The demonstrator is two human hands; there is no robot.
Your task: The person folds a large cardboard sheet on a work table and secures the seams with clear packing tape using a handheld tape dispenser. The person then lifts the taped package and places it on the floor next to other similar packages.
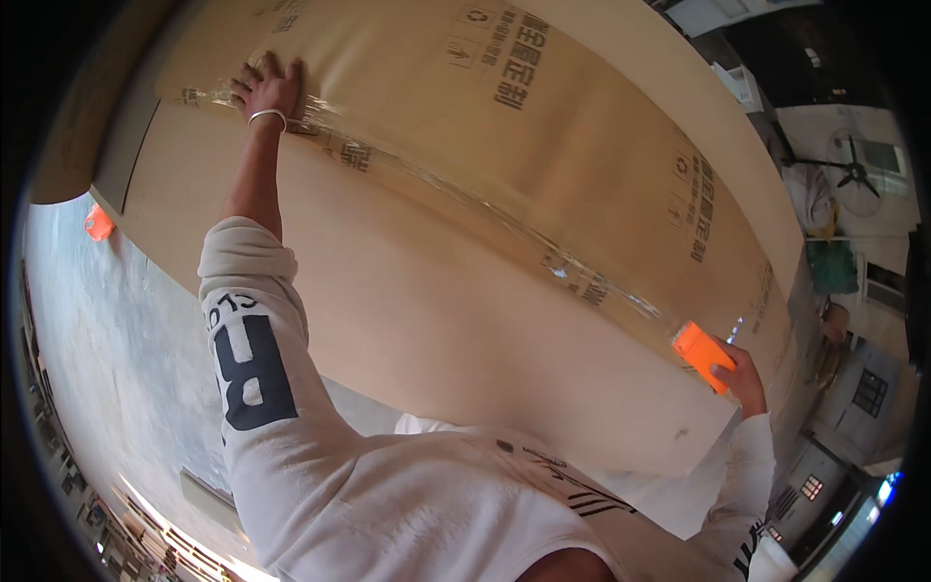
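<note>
L hand is lying flat w/ fingers spread, palm down, pressing on the brown wrapping sheet at upper L; it's gripping nothing. White wristband is circling that wrist. R hand is closing round an orange tape dispenser, thumb showing on the near side, the dispenser tilting & sitting nr the sheet's lower R part.

Clear packing tape is running in a shiny, wrinkled line along the sheet's edge, btwn L hand & the dispenser. The sheet is spreading across the upper middle of the view, bearing dark printed characters & small handling symbols, and is covering part of a big pale beige panel. The panel's bare part is showing on the person's side of the tape line.

Brown roll is standing out at far L. Second orange item is lying on the blue-gray surface just past the panel's L corner; too small to ID.

Person is wearing a white sweatshirt w/ dark print, L sleeve bunching nr the elbow. In bkgd at R, a dark-bladed fan is showing, w/ green fabric hanging below it.
</note>
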